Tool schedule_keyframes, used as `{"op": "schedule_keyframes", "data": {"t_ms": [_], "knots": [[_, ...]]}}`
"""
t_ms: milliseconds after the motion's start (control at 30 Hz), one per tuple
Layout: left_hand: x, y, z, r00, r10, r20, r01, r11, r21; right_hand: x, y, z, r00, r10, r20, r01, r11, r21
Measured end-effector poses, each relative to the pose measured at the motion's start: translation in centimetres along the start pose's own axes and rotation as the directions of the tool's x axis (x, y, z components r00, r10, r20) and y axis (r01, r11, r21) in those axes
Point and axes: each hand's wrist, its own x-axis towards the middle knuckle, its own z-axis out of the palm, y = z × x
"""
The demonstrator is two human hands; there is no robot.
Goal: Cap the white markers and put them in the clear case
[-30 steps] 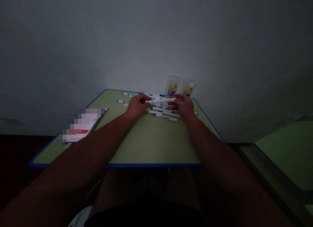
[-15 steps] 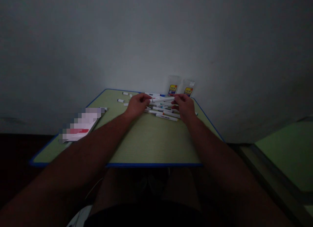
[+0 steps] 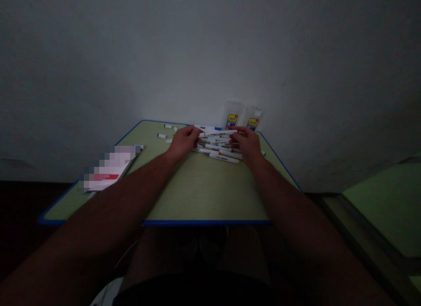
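Note:
Between my two hands a white marker (image 3: 218, 133) lies crosswise above a pile. My left hand (image 3: 184, 141) pinches its left end with thumb and fingertips. At the other end, my right hand (image 3: 247, 143) grips the marker between thumb and forefinger. Under and around them lie several more white markers (image 3: 224, 158), loosely heaped, with bits of blue, orange, yellow and green showing. The fingers partly cover the heap. A few white caps with dark ends, such as one cap (image 3: 162, 136), lie left of my left hand.
Two clear plastic cases (image 3: 233, 115) with yellow labels stand at the back against the wall (image 3: 197, 55). A booklet (image 3: 110, 167), partly pixelated, lies at the left of the green table (image 3: 204, 194), which has a blue edge. My legs are beneath the table.
The held marker has turned slightly, so its printed side now shows. Both hands have shifted only a little and keep hold of its ends.

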Motion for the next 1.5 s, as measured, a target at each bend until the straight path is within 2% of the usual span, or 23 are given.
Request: {"op": "schedule_keyframes", "data": {"t_ms": [400, 600, 1100, 1500], "knots": [[0.0, 0.3, 0.1, 0.992, -0.127, -0.014, 0.124, 0.983, -0.137, 0.1, -0.1, 0.0, 1.000, 0.014, -0.013, -0.014, 1.000, 0.006], [0.2, 0.0, 0.0, 0.991, -0.133, -0.036, 0.126, 0.980, -0.151, 0.1, -0.1, -0.1, 1.000, 0.006, -0.026, -0.006, 1.000, 0.011], [0.2, -0.4, -0.3, 0.994, -0.111, 0.003, 0.110, 0.981, -0.163, 0.2, 0.0, -0.2, 1.000, -0.012, -0.007, 0.012, 1.000, -0.006], [0.0, -0.1, -0.4, 0.997, -0.070, 0.021, 0.071, 0.995, -0.066, 0.2, -0.1, -0.3, 1.000, 0.011, -0.020, -0.011, 1.000, -0.016]]}}
